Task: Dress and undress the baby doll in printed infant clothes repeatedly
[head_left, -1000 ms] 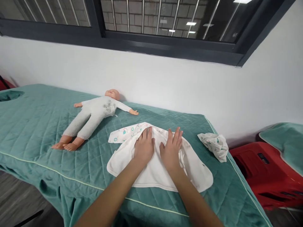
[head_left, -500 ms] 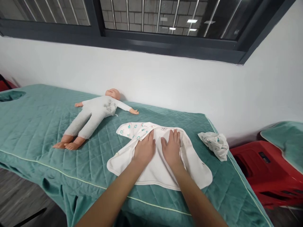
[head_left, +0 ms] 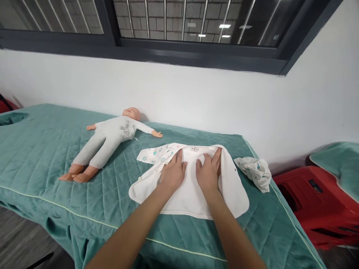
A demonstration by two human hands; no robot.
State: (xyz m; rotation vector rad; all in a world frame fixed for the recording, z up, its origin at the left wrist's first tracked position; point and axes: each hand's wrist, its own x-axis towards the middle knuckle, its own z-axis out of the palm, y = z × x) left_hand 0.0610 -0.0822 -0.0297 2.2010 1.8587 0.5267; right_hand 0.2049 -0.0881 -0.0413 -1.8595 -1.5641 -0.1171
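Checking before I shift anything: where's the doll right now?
In the head view, the doll lies left of centre on the green cover, left of the white garment and farther back, towards the wall.

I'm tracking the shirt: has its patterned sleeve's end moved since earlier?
Yes: the sleeve end shifted rightward and toward the wall, judged against the bed.

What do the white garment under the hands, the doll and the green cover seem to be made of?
White garment: soft matte fabric, perhaps cotton, by its gentle folds.
Doll: head and feet likely smooth plastic, looking molded; body cloth-like, with a frayed patch.
Green cover: quilted, probably velvety fabric, by its soft sheen and stitched diamonds.
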